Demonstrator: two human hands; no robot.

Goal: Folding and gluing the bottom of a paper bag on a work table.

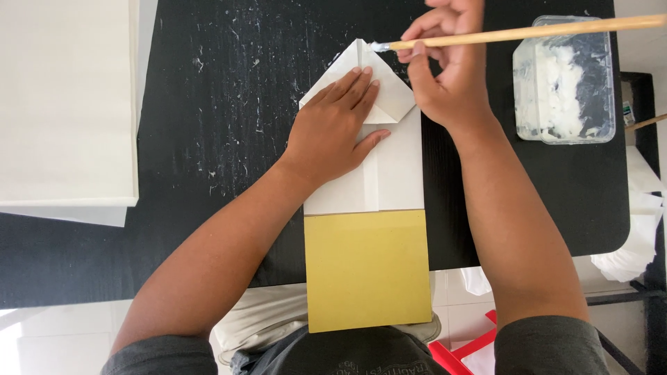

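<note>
Broadly, a black rectangular tabletop (pixel 222 229) with a fine ribbed texture is filling most of the view, flecked with dried white specks and smears, thickest at its upper middle. Pale floor tiles are showing below its near edge, with a red frame piece (pixel 467 345) beside the person's lap.

A large stack of white paper sheets (pixel 66 104) is lying at the table's left edge, well apart from the hands.

A mustard-yellow square board (pixel 367 269) is overhanging the near table edge, its upper part tucked inside a folded white paper piece with a pointed top (pixel 392 173) that is lying flat at the table's centre.

A clear plastic rectangular tub of white paste (pixel 564 80) is standing at the right, near the right hand. Crumpled white paper (pixel 636 243) is hanging past the right edge.

The left hand (pixel 333 132) is lying open and flat, fingers spread, pressing the triangular flap of the white paper.

The right hand (pixel 448 66) is pinching a thin, long wooden-handled brush (pixel 528 32), whose paste-wet tip is touching the flap's upper right edge just beside the point.
</note>
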